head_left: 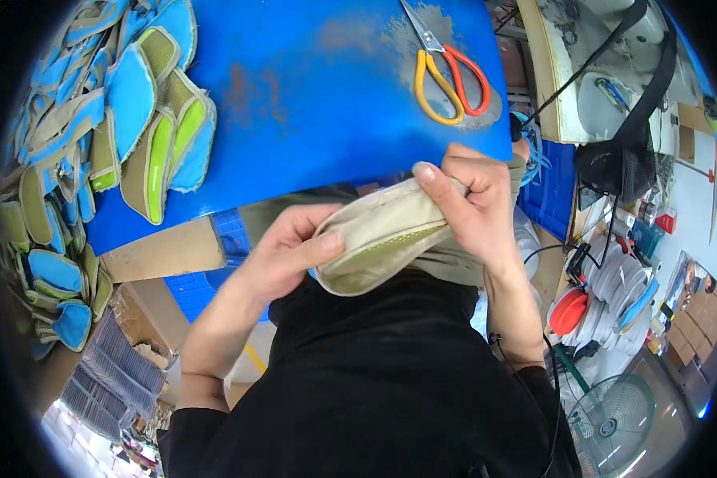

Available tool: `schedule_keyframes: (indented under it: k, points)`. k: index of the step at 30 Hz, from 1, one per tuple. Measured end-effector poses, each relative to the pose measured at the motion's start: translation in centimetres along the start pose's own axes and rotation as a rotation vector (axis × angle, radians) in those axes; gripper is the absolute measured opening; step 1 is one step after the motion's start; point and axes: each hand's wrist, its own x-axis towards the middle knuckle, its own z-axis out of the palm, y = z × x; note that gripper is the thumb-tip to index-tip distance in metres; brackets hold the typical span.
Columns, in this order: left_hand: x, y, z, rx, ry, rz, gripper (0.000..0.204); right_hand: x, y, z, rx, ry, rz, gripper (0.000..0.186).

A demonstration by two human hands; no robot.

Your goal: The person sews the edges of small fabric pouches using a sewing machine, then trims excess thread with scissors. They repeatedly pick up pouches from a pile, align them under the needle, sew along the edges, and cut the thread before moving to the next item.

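1 beige fabric piece (pixel 386 223) held at the near edge of the blue bench (pixel 295 119); left hand (pixel 295 239) pinches its left end, right hand (pixel 478 199) its right. Beyond: stacked padded pieces (pixel 131 99) left, scissors (pixel 432 45) far right.

From the wearer's head, a wide fisheye camera faces steeply down over the black shirt (pixel 366 374), with the left grip (pixel 293 245) and right grip (pixel 481 201) close below, near mid-picture, and the blue counter (pixel 327 103) reaching the upper edge; straight lines curve toward the dark rim.
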Motion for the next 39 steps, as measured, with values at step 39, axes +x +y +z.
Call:
schedule_keyframes:
  k: [39]
  points:
    - [3.1,1.4,3.4,0.881,0.250,0.537,0.023,-1.2,-1.0,1.2,0.166,-0.070,0.131,0.031]
